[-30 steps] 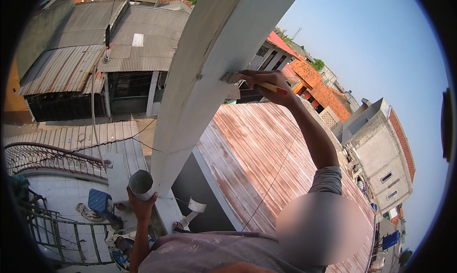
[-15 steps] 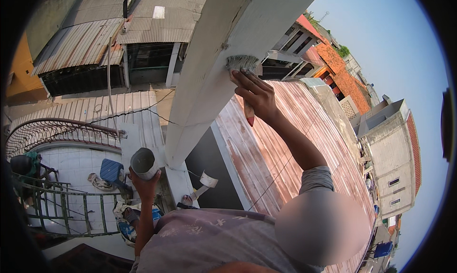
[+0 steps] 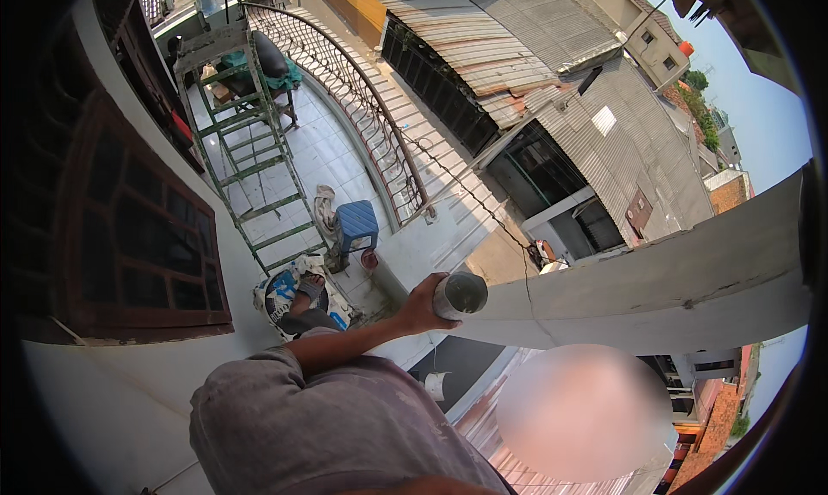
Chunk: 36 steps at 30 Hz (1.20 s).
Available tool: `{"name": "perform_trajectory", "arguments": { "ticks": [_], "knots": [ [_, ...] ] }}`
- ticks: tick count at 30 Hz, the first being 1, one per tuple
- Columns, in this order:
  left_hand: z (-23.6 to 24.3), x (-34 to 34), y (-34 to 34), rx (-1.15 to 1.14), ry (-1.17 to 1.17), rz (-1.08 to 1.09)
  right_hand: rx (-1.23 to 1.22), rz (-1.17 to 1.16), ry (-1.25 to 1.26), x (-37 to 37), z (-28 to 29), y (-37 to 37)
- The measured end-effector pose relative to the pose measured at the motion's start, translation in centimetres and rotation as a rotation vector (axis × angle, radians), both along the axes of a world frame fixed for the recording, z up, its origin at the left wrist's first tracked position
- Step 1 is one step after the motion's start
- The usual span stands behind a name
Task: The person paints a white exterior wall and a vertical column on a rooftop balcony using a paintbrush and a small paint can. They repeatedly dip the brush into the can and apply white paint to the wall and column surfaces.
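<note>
My left hand is closed around a grey, paint-smeared cup, held beside the white pillar. The cup's mouth is turned up toward me, and its inside looks dark grey. The pillar runs from the cup to the right edge and has a cracked, worn upper side. Neither my right hand nor the brush can be made out now. A sandalled foot shows below my left forearm, by a blue-and-white sack.
A green, paint-spotted ladder leans over the tiled balcony. Beside it stand a blue stool and a crumpled rag. A curved metal railing edges the balcony. Thin wires hang near the pillar. A dark-framed window is at left.
The view has swung left, toward the ladder and window. My right hand, which held a wide brush against the pillar, has gone from sight. My left hand still grips the cup.
</note>
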<state>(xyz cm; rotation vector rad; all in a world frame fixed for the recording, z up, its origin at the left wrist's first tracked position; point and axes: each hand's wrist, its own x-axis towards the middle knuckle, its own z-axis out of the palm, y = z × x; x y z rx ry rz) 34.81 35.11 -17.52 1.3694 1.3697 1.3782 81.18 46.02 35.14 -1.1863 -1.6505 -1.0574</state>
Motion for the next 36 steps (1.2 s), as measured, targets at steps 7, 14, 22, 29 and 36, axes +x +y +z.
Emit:
{"name": "perform_trajectory", "arguments": {
  "ticks": [7, 14, 22, 29, 36],
  "knots": [
    [-0.2, -1.3, 0.7, 0.028, -0.014, 0.064, -0.645, 0.101, -0.356, -7.2, -25.4, -7.4],
    [0.3, -2.0, 1.2, 0.056, -0.028, 0.030, -0.992, 0.199, -0.189, -6.2, -12.2, -4.8],
    [0.3, 0.0, 1.3, 0.021, 0.056, -0.067, 0.380, -0.196, -0.080, -2.3, 4.6, -5.9],
    [0.3, 1.3, 0.6, -0.002, 0.077, -0.096, -0.452, 0.035, -0.387, -7.0, -27.6, -8.6],
    [1.0, 1.3, 1.1, 0.065, 0.065, -0.112, -1.078, 0.162, 0.027, -6.2, -17.4, -7.8]
  ]
}}
